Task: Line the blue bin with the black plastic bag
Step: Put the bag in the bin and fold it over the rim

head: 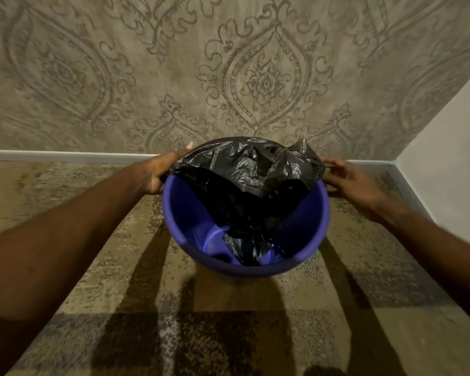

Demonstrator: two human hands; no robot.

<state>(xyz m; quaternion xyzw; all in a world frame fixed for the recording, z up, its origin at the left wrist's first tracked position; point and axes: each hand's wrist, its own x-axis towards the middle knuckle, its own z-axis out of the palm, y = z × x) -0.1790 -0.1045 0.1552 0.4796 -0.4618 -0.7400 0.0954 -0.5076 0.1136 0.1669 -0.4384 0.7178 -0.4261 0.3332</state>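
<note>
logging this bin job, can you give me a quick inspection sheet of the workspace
surface: patterned carpet, arm shadows on it
job's things: blue bin upright on the carpet; black bag draped over the far rim, its tail hanging inside, near rim bare
clutter: nothing seen
grippers: left hand grips the bag at the left rim; right hand at the bag's edge on the right rim, grip unclear
cables: nothing seen
surroundings: patterned wall behind, plain wall at right

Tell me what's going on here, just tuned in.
A person is lining the blue bin with a black plastic bag. The left hand grips the bag's edge at the bin's left rim; the right hand is at the right rim. The bag covers only the far side; the near rim is bare.
</note>
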